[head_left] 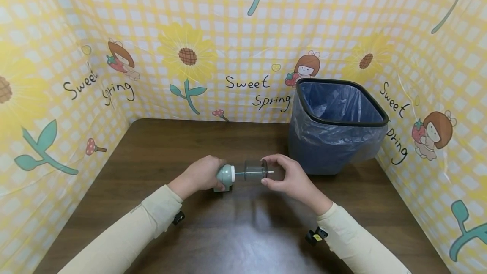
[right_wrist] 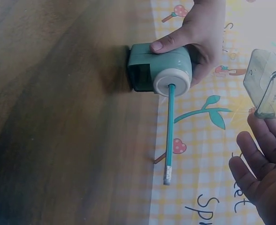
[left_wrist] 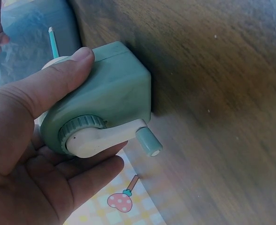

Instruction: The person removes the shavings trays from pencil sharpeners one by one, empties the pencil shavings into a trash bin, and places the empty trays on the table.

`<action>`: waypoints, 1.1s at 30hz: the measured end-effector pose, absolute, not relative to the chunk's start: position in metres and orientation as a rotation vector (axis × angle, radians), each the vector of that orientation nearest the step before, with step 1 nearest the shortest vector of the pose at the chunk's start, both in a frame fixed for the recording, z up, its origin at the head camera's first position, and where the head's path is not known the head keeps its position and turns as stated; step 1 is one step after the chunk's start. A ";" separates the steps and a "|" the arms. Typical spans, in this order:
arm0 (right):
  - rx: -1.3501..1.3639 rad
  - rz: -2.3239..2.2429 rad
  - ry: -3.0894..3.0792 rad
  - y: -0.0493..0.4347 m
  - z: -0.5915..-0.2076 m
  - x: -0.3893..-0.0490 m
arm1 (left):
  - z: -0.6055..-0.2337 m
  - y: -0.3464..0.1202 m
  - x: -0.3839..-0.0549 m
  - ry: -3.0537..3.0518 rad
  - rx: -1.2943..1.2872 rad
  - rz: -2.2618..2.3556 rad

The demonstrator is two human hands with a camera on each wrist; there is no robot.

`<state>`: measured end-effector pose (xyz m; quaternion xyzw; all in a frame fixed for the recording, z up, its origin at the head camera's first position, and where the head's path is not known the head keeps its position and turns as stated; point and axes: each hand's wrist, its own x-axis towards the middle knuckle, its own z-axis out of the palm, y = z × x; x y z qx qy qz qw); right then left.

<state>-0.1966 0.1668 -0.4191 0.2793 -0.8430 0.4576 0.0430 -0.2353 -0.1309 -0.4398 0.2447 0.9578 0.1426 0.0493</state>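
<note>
My left hand (head_left: 201, 174) grips a green crank pencil sharpener (head_left: 226, 175), thumb on its top in the left wrist view. Its white crank (left_wrist: 100, 140) with a green knob faces that camera. A teal pencil (right_wrist: 170, 126) with an eraser end sticks out of the sharpener's white front ring. Below the ring a dark slot (right_wrist: 140, 77) shows in the body. With thumb and fingertips, my right hand (head_left: 291, 179) pinches a clear smoky drawer (right_wrist: 265, 84) from the sharpener, apart from the body. Whether shavings are inside it I cannot tell.
A bin (head_left: 316, 151) lined with a blue plastic bag and held by a black rim (head_left: 342, 122) stands at the back right, close behind my right hand. Under everything lies a dark wooden table (head_left: 171, 138). A yellow checked cloth (head_left: 236, 45) covers the walls around it.
</note>
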 end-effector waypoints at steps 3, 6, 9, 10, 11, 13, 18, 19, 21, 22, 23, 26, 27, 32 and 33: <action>0.857 1.401 -2.594 0.167 -0.423 -0.197 | -0.440 -0.131 -0.235 2.920 0.749 0.430; 0.857 1.396 -2.610 0.167 -0.426 -0.197 | -0.440 -0.131 -0.235 2.922 0.744 0.430; 0.855 1.394 -2.626 0.167 -0.427 -0.196 | -0.440 -0.131 -0.235 2.924 0.739 0.430; 0.856 1.388 -2.632 0.167 -0.427 -0.196 | -0.440 -0.130 -0.234 2.923 0.738 0.429; 0.856 1.385 -2.637 0.167 -0.428 -0.197 | -0.440 -0.130 -0.234 2.925 0.740 0.429; 0.859 1.379 -2.645 0.167 -0.430 -0.197 | -0.440 -0.130 -0.234 2.925 0.738 0.432; 0.874 1.346 -2.651 0.167 -0.435 -0.196 | -0.439 -0.130 -0.234 2.926 0.732 0.423; 0.876 1.339 -2.654 0.166 -0.436 -0.196 | -0.439 -0.130 -0.234 2.926 0.730 0.419; 0.879 1.329 -2.662 0.166 -0.437 -0.196 | -0.440 -0.130 -0.234 2.925 0.728 0.416; 0.883 1.327 -2.661 0.166 -0.438 -0.196 | -0.440 -0.130 -0.234 2.924 0.728 0.415; 0.890 1.318 -2.659 0.166 -0.439 -0.196 | -0.440 -0.130 -0.234 2.922 0.728 0.415; 0.906 1.299 -2.652 0.166 -0.444 -0.196 | -0.439 -0.130 -0.234 2.919 0.726 0.417; 0.912 1.290 -2.651 0.165 -0.445 -0.196 | -0.439 -0.130 -0.234 2.918 0.724 0.419; 0.919 1.299 -2.669 0.164 -0.450 -0.196 | -0.438 -0.130 -0.235 2.919 0.728 0.414; 0.919 1.305 -2.673 0.164 -0.451 -0.196 | -0.439 -0.130 -0.235 2.920 0.730 0.412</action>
